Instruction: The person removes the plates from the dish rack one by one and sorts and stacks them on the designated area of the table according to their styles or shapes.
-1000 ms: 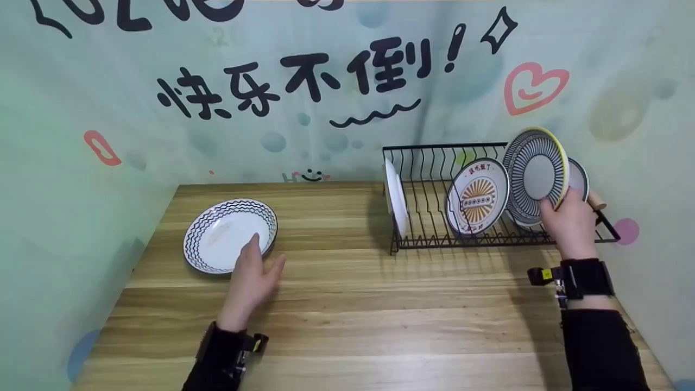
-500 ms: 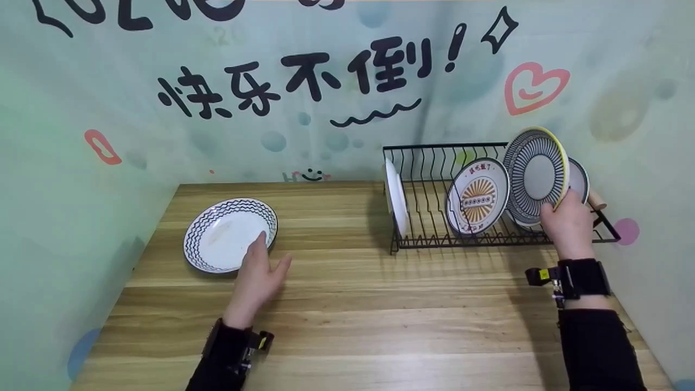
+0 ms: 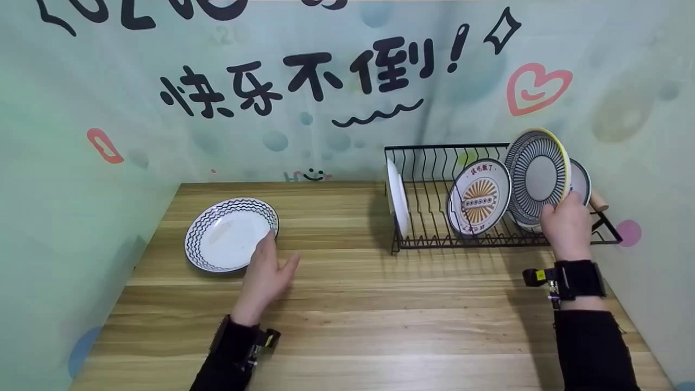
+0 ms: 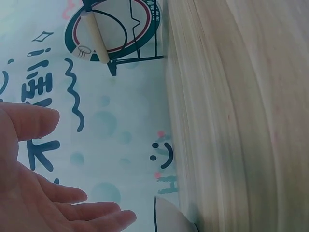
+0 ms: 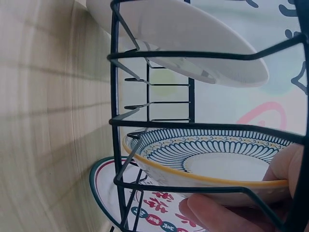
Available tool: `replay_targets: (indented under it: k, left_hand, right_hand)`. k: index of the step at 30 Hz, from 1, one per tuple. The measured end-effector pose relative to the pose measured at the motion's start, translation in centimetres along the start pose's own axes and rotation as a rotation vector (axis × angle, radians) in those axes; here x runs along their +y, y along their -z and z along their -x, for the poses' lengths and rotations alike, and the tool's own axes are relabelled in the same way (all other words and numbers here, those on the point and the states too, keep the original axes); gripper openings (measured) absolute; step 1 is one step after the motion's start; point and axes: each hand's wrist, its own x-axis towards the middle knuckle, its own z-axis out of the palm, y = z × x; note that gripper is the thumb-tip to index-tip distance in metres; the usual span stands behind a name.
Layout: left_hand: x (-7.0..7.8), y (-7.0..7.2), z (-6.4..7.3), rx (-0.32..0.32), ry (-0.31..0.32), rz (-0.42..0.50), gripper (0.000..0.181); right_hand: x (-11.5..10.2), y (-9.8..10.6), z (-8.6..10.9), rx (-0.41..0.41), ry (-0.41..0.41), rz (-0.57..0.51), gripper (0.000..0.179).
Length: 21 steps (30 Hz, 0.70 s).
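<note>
My right hand (image 3: 569, 225) pinches the lower right rim of a yellow-rimmed dish (image 3: 538, 176) with dark radiating lines, which stands upright in the black wire dish rack (image 3: 445, 145). In the right wrist view, the thumb lies on the inner face of this dish (image 5: 227, 166) and fingers are behind it. At the left, a white plate (image 3: 225, 241) with a wavy black border lies on the table. My left hand (image 3: 266, 282) is at its lower right edge, fingers extended and thumb spread. The left wrist view shows nothing in that hand (image 4: 53, 203).
A sunburst plate (image 3: 478, 201) leans mid-rack, and white dishware (image 3: 398, 201) stands at the rack's left end. Behind my right hand another plate (image 3: 582, 182) shows partly, beside a wooden rod end (image 3: 599, 201). A printed backdrop (image 3: 347, 157) rises behind the wooden table (image 3: 347, 326).
My left hand has moved slightly right along the edge of the wavy-bordered plate. The right hand keeps its grip on the yellow-rimmed dish, its forearm shifted slightly left.
</note>
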Motion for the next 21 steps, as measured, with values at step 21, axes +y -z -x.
replay_targets:
  k: [21]
  left_hand:
    - [1.5, -1.4, -0.3, -0.062, -0.005, -0.034, 0.08]
  right_hand:
    - [-0.2, -0.3, 0.1, 0.073, -0.049, -0.023, 0.039]
